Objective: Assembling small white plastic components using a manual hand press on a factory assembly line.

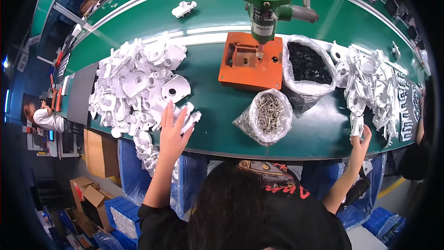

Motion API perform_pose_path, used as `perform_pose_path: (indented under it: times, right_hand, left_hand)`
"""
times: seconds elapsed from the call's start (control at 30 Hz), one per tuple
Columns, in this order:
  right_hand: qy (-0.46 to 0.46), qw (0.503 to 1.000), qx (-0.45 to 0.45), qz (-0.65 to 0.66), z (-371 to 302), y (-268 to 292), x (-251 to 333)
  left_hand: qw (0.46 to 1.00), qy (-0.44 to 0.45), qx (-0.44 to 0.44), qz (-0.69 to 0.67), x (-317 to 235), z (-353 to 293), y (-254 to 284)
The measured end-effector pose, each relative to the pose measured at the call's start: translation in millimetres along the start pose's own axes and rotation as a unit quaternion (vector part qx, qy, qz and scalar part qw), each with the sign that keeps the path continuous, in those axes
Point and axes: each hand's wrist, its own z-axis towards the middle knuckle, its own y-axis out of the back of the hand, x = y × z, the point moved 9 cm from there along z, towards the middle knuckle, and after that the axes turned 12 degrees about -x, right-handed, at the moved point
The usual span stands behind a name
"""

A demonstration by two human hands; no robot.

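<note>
A long dark-green worktable point(212, 134) is stretching across the frame. A big heap of white moulded, plastic-looking parts point(134, 83) is filling its left side, and a narrower heap of similar white parts point(370, 76) is lying at the right. Between them an orange block-shaped fixture point(250, 76) is sitting at upper centre.

The left hand point(172, 135) is resting at the near edge of the left heap, its fingers standing wide apart; a curved white piece point(188, 119) is lying just right of the fingertips (partly hidden, so its long axis is unclear). At right, the right hand point(360, 143) is touching a narrow white part point(356, 124), the nearer hand to it; that part is lying just above the fingers, its long axis running up the frame. The thumb and forefinger are standing close together; whether they are gripping, I cannot tell. The part is looking pale, matte and hollowed.
</note>
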Motion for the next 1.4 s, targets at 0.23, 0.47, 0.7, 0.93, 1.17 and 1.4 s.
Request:
perform_pose_path:
  times: [0.23, 0.47, 0.7, 0.93, 1.17, 1.4]
  right_hand:
    - [-0.087, 0.987, -0.033, 0.133, -8.9, 12.2, 10.0]
    - [-0.082, 0.984, -0.108, 0.113, -12.0, 35.5, 17.1]
    - [0.03, 0.914, 0.129, 0.382, -91.7, -80.0, 122.1]
    - [-0.045, 0.814, 0.451, 0.364, -201.5, -181.0, 208.0]
    - [0.087, 0.796, 0.503, 0.326, -225.7, -184.2, 220.2]
    - [0.204, 0.858, 0.408, 0.236, -220.8, -174.4, 232.1]
  left_hand:
    - [0.987, 0.075, -0.082, -0.114, 2.6, 32.8, 3.6]
    - [0.883, 0.267, -0.153, -0.354, 30.8, 26.2, 10.7]
    - [0.562, 0.407, -0.107, -0.712, -27.8, 36.2, -37.1]
    - [0.59, 0.317, -0.047, -0.741, -141.3, 45.7, -58.6]
    - [0.723, 0.305, -0.078, -0.615, -135.9, 46.2, -66.5]
    - [0.743, 0.289, -0.069, -0.601, -133.5, 44.8, -77.0]
